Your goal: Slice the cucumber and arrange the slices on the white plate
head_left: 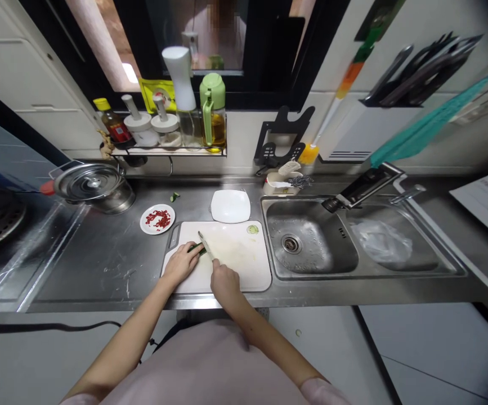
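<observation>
Apparently two hands (181, 265) hold one knife (208, 250), one cucumber (202, 251).

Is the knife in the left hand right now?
No, the right hand holds the knife, while the left hand holds down a green vegetable.

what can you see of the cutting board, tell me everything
The cutting board is a white rounded rectangle, plastic-looking, with a grey slotted section towards its far left corner. It lies flat on the steel counter, left of the sink. Pale green pieces lie near its far right corner. The left hand holds a dark green vegetable on it, beside the knife in the right hand.
</observation>
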Demonstrator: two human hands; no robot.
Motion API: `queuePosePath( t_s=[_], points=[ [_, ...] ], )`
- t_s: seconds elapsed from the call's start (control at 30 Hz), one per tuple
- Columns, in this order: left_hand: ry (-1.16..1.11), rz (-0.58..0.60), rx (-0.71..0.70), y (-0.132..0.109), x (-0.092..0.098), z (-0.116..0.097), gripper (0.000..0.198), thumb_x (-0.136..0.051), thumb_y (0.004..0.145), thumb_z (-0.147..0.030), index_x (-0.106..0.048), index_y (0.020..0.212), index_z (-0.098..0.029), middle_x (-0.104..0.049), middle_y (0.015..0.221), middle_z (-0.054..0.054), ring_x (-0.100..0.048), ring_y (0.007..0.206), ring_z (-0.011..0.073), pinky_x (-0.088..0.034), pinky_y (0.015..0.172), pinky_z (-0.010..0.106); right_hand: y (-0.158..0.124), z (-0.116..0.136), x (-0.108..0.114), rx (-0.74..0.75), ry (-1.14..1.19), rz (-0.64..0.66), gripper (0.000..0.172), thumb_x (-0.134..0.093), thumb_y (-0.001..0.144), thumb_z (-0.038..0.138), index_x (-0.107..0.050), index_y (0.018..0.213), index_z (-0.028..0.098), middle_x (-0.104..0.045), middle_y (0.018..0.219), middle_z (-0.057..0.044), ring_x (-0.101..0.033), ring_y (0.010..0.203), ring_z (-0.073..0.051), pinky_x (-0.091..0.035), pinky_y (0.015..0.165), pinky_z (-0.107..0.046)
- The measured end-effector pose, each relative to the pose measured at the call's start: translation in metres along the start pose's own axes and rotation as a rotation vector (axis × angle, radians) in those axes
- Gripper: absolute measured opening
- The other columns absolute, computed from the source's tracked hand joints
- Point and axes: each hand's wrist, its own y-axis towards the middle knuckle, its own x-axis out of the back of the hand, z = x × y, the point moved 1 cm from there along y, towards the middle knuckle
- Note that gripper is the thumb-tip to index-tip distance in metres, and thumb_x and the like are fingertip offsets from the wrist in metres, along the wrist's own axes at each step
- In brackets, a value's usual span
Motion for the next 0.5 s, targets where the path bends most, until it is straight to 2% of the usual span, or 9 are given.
queuePosePath(
  t_s=[0.13, 0.23, 0.3, 0.37, 0.43, 0.5],
  points=[
    [-0.146, -0.036, 0.058, 0.000, 0.000, 0.003, 0.038, -0.044, 0.092, -0.033, -0.059, 0.127, -0.029, -0.060, 0.120, 0.006, -0.058, 0.106, 0.0211, -0.048, 0.094, 0.035, 0.000, -0.006, -0.001, 0.015, 0.010, -0.016, 0.038, -0.032, 0.092, 0.013, -0.051, 0.126, 0.014, -0.069, 0.094, -0.014, -0.067, 0.091, -0.024, -0.046, 0.072, -0.031],
    [-0.311, -0.188, 0.167, 0.008, 0.005, 0.008, 0.041, -0.040, 0.093, -0.028, -0.056, 0.130, -0.025, -0.060, 0.123, 0.007, -0.056, 0.112, 0.0210, -0.046, 0.099, 0.037, -0.002, -0.011, -0.001, 0.009, 0.023, -0.026, 0.039, -0.031, 0.094, 0.015, -0.051, 0.127, 0.014, -0.069, 0.095, -0.014, -0.067, 0.089, -0.023, -0.045, 0.071, -0.029],
    [-0.392, -0.264, 0.180, 0.019, 0.010, 0.008, 0.047, -0.039, 0.089, -0.019, -0.053, 0.133, -0.023, -0.057, 0.129, 0.008, -0.052, 0.120, 0.0210, -0.041, 0.105, 0.040, -0.005, -0.016, -0.001, 0.002, 0.037, -0.030, 0.039, -0.032, 0.094, 0.016, -0.051, 0.129, 0.015, -0.069, 0.097, -0.013, -0.066, 0.088, -0.022, -0.044, 0.071, -0.029],
    [-0.463, -0.243, 0.123, 0.034, 0.014, 0.005, 0.055, -0.040, 0.081, -0.011, -0.053, 0.133, -0.023, -0.053, 0.134, 0.007, -0.048, 0.125, 0.0204, -0.036, 0.110, 0.041, -0.009, -0.023, 0.001, 0.015, 0.055, -0.041, 0.040, -0.034, 0.094, 0.018, -0.050, 0.130, 0.017, -0.069, 0.098, -0.012, -0.065, 0.087, -0.021, -0.043, 0.071, -0.028],
    [-0.559, -0.182, 0.071, 0.051, 0.016, -0.002, 0.057, -0.041, 0.073, -0.008, -0.061, 0.124, -0.021, -0.055, 0.133, 0.006, -0.047, 0.126, 0.0206, -0.033, 0.111, 0.042, -0.013, -0.036, 0.005, 0.043, 0.071, -0.065, 0.040, -0.035, 0.094, 0.020, -0.050, 0.131, 0.018, -0.069, 0.100, -0.010, -0.064, 0.088, -0.020, -0.040, 0.072, -0.026],
    [-0.702, -0.050, 0.043, 0.069, 0.013, -0.011, 0.047, -0.041, 0.068, -0.008, -0.069, 0.106, -0.018, -0.065, 0.117, 0.006, -0.055, 0.115, 0.0201, -0.039, 0.105, 0.039, -0.019, -0.053, 0.012, 0.074, 0.092, -0.086, 0.038, -0.035, 0.094, 0.022, -0.052, 0.129, 0.020, -0.069, 0.099, -0.008, -0.063, 0.088, -0.019, -0.038, 0.071, -0.025]
  ],
)
